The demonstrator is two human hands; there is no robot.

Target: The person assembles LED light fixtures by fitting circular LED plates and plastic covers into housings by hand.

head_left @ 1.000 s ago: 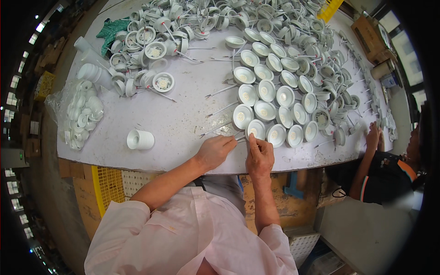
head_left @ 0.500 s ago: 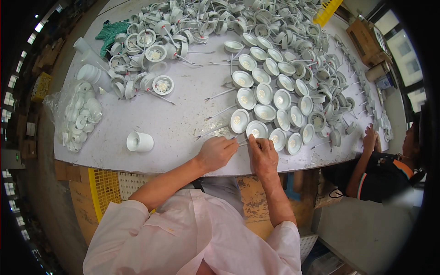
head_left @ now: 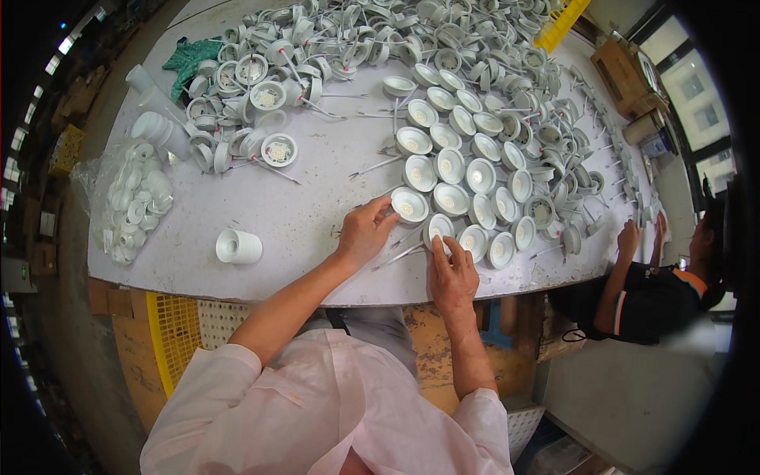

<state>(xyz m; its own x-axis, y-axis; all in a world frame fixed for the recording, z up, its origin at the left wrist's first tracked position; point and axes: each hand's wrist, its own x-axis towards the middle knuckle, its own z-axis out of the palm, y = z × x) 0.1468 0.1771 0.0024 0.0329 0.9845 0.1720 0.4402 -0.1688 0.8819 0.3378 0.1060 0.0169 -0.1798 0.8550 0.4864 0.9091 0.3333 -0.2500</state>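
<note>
Round white LED downlights with cupped faces lie in slanting rows before me, yellowish chips showing inside. The thumb and fingers of my left hand (head_left: 366, 231) are at the left rim of one downlight (head_left: 409, 204), gripping its edge. Just right of it, the bent fingers of my right hand (head_left: 454, 277) hold the near rim of another downlight (head_left: 438, 228), whose wire (head_left: 400, 257) trails left over the table. Its far side stays visible; the fingertips partly cover its near edge.
A heap of loose downlights (head_left: 443, 36) covers the far table (head_left: 317, 206). Left are a bag of white round parts (head_left: 141, 202), stacked white cups (head_left: 162, 131) and a white cylinder (head_left: 239, 247). At right, another person's hand (head_left: 628, 237) is at the table.
My left hand has moved off the wire near my right hand, up and left to the neighbouring downlight. My right hand stays at its downlight, which has shifted slightly left.
</note>
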